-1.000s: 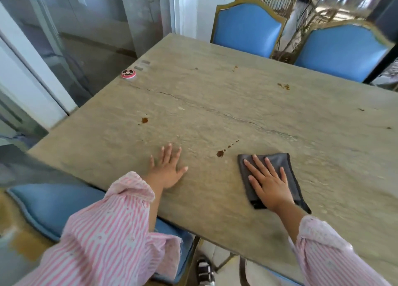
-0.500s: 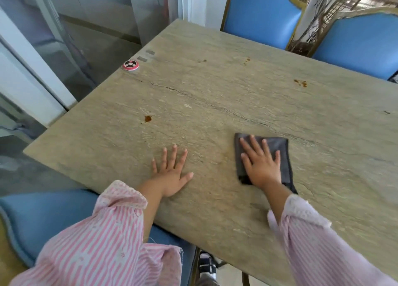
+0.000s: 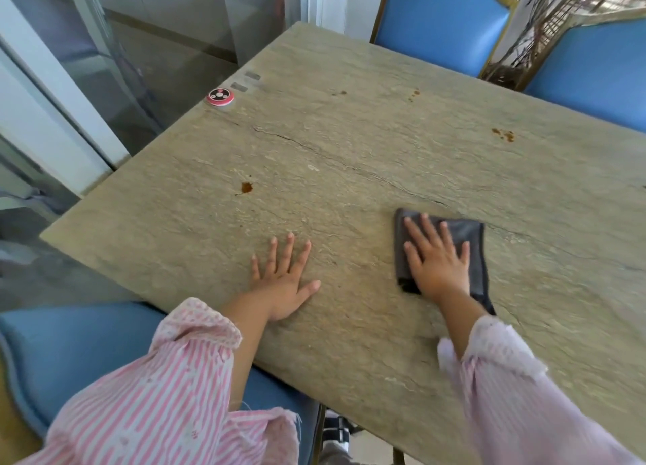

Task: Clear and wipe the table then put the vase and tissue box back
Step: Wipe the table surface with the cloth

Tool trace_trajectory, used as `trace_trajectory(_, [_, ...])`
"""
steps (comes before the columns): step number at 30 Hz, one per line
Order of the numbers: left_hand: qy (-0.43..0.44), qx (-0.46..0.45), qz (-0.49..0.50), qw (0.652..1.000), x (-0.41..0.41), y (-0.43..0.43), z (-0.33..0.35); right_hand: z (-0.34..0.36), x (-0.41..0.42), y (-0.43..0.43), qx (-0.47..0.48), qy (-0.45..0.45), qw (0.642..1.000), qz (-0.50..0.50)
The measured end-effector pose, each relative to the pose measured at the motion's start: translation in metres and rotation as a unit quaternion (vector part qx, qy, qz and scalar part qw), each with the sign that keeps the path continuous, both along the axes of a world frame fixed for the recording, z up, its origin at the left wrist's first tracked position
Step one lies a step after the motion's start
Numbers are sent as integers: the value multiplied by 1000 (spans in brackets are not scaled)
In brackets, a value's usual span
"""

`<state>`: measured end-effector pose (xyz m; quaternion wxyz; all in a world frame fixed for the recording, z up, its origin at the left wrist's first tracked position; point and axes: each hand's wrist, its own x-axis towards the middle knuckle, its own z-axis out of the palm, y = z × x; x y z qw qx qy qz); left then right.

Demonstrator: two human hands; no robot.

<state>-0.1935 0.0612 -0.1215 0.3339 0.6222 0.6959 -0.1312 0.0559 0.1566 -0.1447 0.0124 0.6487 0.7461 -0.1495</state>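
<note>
The folded grey cloth (image 3: 468,240) is pressed flat onto the stone table (image 3: 384,142) beneath the straight, spread fingers of the right hand (image 3: 435,260), while the left hand (image 3: 283,282) is laid palm-down with fingers released on bare tabletop, well left of the cloth

Round red button (image 3: 219,97), 2 blue chair backs (image 3: 442,20), glass wall (image 3: 157,27) at left.

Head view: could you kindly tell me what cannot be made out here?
Head view only:
- Table under the grey cloth: hidden by cloth and right hand.
- Vase, tissue box: outside the frame.
- Table's right end: cut off by the frame edge.
- Red disc markings: too small.
</note>
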Motion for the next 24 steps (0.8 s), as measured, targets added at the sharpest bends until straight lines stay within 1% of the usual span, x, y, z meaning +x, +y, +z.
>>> trace_trajectory(2, [-2,-2,-1,1000,0,1,0,1,-4,31,-20,-5,997,-72])
trace_trajectory(4, [-4,-5,0,1000,0,2,1,1,-25,48,-35,-4,995,-88])
trace_trajectory(6, [-5,-3,3,1000,-1,3,0,2,-52,45,-34,12,998,-60])
trace_trajectory(9, [-5,2,9,1000,0,1,-1,1,-78,3,-20,29,999,31])
trace_trajectory(11, [-5,5,10,1000,1,1,-2,0,-71,-31,2,35,996,77])
trace_trajectory(12, [-5,6,10,1000,1,2,-3,-1,-60,-40,9,34,996,82])
trace_trajectory(14, [-4,6,8,1000,0,2,-3,-1,-31,-37,9,20,998,56])
trace_trajectory(16, [-4,6,8,1000,1,1,-4,0,-11,-12,-6,8,1000,-10])
trace_trajectory(19, [-1,11,10,1000,-1,3,-7,2,-21,40,-33,0,996,-87])
trace_trajectory(21, [6,6,8,1000,-1,3,-8,2,-48,61,-50,6,995,-87])
trace_trajectory(24, [12,12,12,1000,0,3,-10,0,-86,61,-45,16,999,-24])
